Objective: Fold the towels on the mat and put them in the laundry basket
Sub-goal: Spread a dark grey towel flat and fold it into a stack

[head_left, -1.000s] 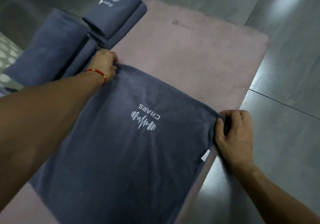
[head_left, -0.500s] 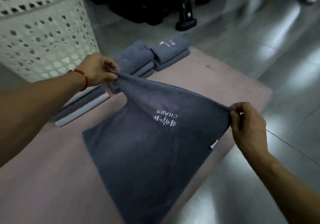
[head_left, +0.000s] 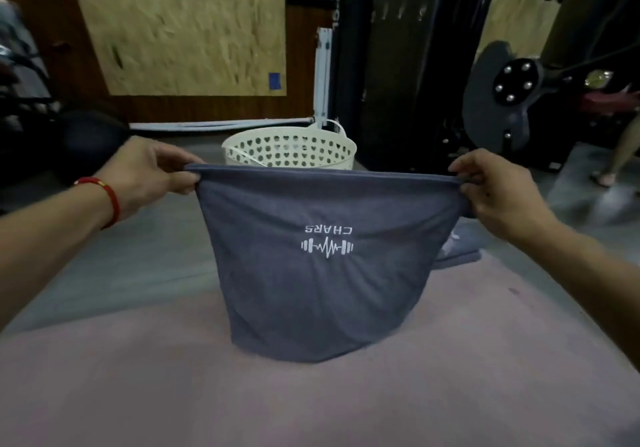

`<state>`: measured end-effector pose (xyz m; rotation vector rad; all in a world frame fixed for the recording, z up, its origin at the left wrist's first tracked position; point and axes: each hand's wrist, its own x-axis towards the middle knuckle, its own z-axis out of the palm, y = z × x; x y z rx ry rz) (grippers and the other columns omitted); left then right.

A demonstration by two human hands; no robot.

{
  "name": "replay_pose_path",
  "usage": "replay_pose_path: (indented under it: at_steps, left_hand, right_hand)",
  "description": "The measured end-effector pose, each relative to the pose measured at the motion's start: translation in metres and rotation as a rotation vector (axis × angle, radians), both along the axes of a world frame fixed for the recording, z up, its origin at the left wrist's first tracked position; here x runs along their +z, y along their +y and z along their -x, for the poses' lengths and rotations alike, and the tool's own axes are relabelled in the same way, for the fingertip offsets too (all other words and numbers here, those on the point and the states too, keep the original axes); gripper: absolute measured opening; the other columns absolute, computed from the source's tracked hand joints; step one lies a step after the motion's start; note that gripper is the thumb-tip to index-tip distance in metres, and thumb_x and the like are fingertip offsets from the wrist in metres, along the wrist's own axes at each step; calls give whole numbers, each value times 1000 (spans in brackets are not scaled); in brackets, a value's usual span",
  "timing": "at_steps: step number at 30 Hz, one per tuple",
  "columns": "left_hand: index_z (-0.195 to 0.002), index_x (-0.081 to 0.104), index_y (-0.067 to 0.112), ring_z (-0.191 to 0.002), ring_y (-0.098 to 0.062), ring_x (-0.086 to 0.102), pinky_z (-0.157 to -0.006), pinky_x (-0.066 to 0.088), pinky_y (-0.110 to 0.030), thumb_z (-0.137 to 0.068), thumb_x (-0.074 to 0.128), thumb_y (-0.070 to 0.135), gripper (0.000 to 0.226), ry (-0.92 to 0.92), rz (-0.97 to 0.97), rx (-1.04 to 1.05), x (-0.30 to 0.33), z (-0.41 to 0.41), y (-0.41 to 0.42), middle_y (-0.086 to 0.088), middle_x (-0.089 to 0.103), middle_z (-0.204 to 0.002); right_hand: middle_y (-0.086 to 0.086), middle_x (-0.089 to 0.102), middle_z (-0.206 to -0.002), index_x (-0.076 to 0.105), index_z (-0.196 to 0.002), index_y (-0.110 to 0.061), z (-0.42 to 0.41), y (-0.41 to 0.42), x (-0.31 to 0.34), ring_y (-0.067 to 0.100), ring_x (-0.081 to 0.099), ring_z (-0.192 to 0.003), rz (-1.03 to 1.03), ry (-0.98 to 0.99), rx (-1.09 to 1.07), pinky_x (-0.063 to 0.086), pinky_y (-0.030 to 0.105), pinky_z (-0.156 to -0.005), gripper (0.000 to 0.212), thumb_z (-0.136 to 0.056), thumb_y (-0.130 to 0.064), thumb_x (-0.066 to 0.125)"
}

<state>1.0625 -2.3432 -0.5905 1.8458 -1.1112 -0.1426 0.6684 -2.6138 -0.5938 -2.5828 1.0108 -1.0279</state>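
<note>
Left hand (head_left: 149,173) with red cord bracelet (head_left: 110,197) on wrist, arm stretched forward, fingers (head_left: 185,183) pinched on left top corner of towel (head_left: 322,266). Soft grey-blue terry towel held up taut along top edge, sagging into a rounded pouch, bottom touching fuzzy pink mat (head_left: 311,394). White print upside down: "CHARS" over barbell-heartbeat logo. Cream plastic laundry basket (head_left: 289,150) with heart cutouts just behind towel. Folded grey towels (head_left: 459,251) partly hidden on mat. Right hand (head_left: 498,193) clamped on right top corner.

Towel (head_left: 322,273) hangs over mat (head_left: 138,377), before basket (head_left: 291,150).
</note>
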Motion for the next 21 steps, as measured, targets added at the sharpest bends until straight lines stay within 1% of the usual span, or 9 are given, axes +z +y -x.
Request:
replay_pose_path:
  at_steps: [2,5,7,9,12,15,18,19,21]
  left_hand:
    - [-85,79,18,-66,-5,69,-62,56,-13,-81,72,-9,29,20,12,16,8,-12,38,3,75,-72]
    - [-83,80,21,-63,-9,68,-62,58,-18,-77,75,-9,31,64,24,64,7,-27,86,-7,75,-75]
    - [-82,79,14,-61,-10,67,-61,58,-17,-77,74,-10,24,87,22,95,4,-33,110,-8,74,-72]
    - [-81,79,13,-58,-9,66,-59,57,-17,-75,75,-7,21,122,20,113,2,-39,127,-7,73,-68]
    - [-82,81,23,-59,-11,68,-60,58,-18,-68,75,8,21,176,6,129,0,-49,145,-10,73,-69]
    - [-86,79,9,-58,-12,69,-58,58,-18,-79,72,1,13,194,-5,197,-8,-61,148,-13,73,-71]
    - [-102,69,-5,-57,-15,71,-61,61,-24,-90,64,-7,13,200,-13,314,-20,-69,132,-26,69,-85]
    - [-103,68,-6,-56,-16,71,-63,62,-27,-91,64,-7,12,211,-7,363,-24,-74,124,-27,69,-88]
    - [-94,70,0,-53,-14,70,-64,62,-32,-92,65,-6,8,203,16,478,-28,-78,109,-26,69,-89]
  right_hand:
    - [1,64,-103,67,-122,-13,-24,4,17,18,61,-93,36,98,51,42,26,-87,38,-90,6,61]
    - [5,68,-109,69,-127,-11,-54,13,28,19,63,-98,53,197,124,42,26,-90,39,-90,2,67]
    - [5,69,-106,76,-114,-11,-72,19,26,18,62,-95,103,184,159,41,26,-87,29,-88,2,70]
    - [0,65,-97,78,-100,-10,-88,25,19,21,62,-91,157,172,180,40,27,-82,20,-87,2,70]
    - [-1,63,-94,76,-100,-12,-108,28,11,17,58,-87,121,141,191,40,26,-80,16,-90,-2,68]
    - [0,70,-87,74,-106,-14,-124,27,4,12,63,-77,31,124,201,50,27,-77,14,-94,-10,68]
    - [8,71,-71,69,-103,-6,-146,25,-8,9,66,-50,-202,51,191,55,18,-53,8,-96,-5,65]
    - [14,72,-74,68,-105,-2,-155,22,-13,11,69,-52,-321,-4,185,57,19,-53,9,-97,-3,64]
    - [20,73,-87,66,-109,0,-172,15,-22,19,75,-67,-503,-122,183,63,29,-69,13,-96,0,64]
